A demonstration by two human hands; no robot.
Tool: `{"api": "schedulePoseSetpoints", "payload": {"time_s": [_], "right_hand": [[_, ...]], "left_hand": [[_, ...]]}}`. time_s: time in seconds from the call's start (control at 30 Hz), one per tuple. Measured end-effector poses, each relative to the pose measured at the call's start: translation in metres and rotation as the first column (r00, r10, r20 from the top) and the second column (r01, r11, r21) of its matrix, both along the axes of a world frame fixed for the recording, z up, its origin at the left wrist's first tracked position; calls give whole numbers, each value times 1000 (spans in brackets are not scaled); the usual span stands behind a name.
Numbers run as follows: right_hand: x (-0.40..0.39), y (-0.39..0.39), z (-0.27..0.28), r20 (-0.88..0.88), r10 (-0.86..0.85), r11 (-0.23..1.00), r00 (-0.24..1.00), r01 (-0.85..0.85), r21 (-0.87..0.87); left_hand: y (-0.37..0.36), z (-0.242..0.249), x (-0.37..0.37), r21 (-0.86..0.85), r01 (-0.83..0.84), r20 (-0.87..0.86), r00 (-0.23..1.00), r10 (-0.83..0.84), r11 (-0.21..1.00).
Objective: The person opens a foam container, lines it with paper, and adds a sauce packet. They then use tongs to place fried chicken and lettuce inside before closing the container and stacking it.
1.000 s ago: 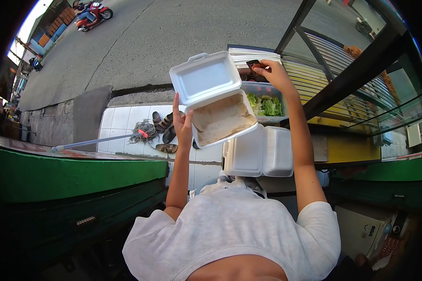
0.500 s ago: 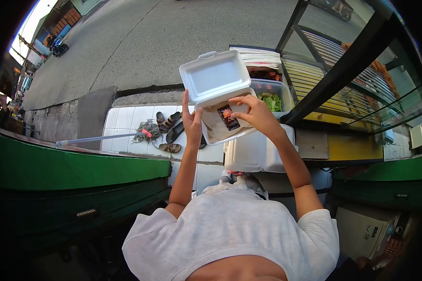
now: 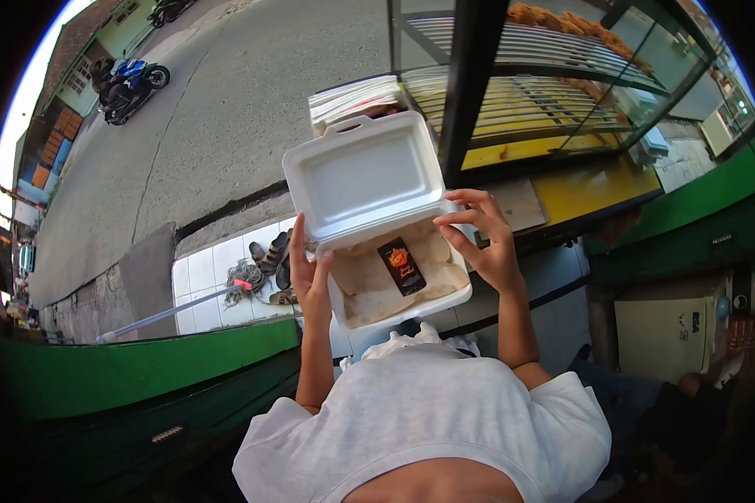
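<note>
Grey road [image 3: 226, 92] fills the far background, with white floor tiles [image 3: 205, 314] on its near side. From where I watch, the packet [image 3: 401, 267] lies printed face up on the brown paper [image 3: 362, 289] inside the open foam box [image 3: 445, 303], its long axis slanting from far left to near right. Its far end points towards the hinge, and the lid [image 3: 365, 180] stands back beyond it.

My left hand [image 3: 312, 281] is closed on the left side of the box, thumb at the rim, fingers up along the lid's edge. My right hand [image 3: 493, 247] has its fingers bent at the right end of the hinge; I cannot tell whether they pinch the foam or only rest near it, and I see nothing else between them. From that hand, the packet lies to the left and slightly nearer me; the right fingertips look closer to it than the left ones.

Further out, sandals [image 3: 268, 254] and a mop [image 3: 245, 277] are to the left. Stacked paper sheets [image 3: 356, 102] sit beyond the lid; to the right, a glass cabinet [image 3: 464, 92] stands on the yellow desk [image 3: 600, 197]. A motorbike [image 3: 138, 80] is on the road, far left.
</note>
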State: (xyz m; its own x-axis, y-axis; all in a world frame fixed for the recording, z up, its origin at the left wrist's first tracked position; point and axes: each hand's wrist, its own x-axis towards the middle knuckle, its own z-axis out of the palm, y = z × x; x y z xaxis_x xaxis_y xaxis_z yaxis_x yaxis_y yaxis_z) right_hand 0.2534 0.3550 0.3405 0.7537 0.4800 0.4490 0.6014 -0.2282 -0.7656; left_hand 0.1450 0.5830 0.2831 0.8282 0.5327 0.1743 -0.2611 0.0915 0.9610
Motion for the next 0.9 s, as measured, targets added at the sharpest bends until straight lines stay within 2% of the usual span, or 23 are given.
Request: {"api": "schedulePoseSetpoints", "payload": {"time_s": [0.07,0.13,0.17,0.23,0.27,0.37,0.4,0.43,0.53,0.63,0.77,0.83,0.9], "right_hand": [[-15,-42,-8,-115,-100,993,988,105,43],[-32,-89,-21,-179,-153,987,972,160,26],[-45,-114,-24,-314,-148,985,938,169,40],[-69,-163,-21,-511,-190,981,838,188,-56],[-79,-185,-23,-434,-242,969,868,237,-68],[-109,-253,-21,-423,-381,923,822,368,-116],[-113,-276,-25,-360,-412,911,837,391,-135],[-119,-296,-25,-359,-420,907,834,399,-134],[-131,-347,-28,-381,-508,856,772,503,-121],[-130,-383,-27,-395,-566,815,724,562,-137],[-105,-422,-25,-413,-566,812,713,569,-130],[-82,-437,-23,-335,-574,810,748,580,-93],[-54,-452,-20,-318,-564,819,762,565,-101]], "left_hand": [[-26,-7,-7,55,104,-10,995,-104,993],[-66,-7,-11,-1,217,-44,975,-217,976],[-89,-6,-12,-39,276,-52,959,-278,960],[-137,-12,-7,-76,369,-70,925,-374,926],[-163,-14,-1,-82,406,-55,910,-411,910],[-238,-15,13,-190,495,-42,859,-511,848],[-261,-18,18,-154,525,-26,845,-534,837],[-281,-21,23,-109,565,-23,821,-570,818],[-338,-26,32,-189,610,14,785,-619,770],[-378,-21,42,-213,632,-35,757,-652,745],[-415,-27,73,-194,641,-39,751,-659,742],[-427,-31,97,-113,625,-8,777,-629,773],[-440,-34,124,-130,603,0,794,-608,787]]}}
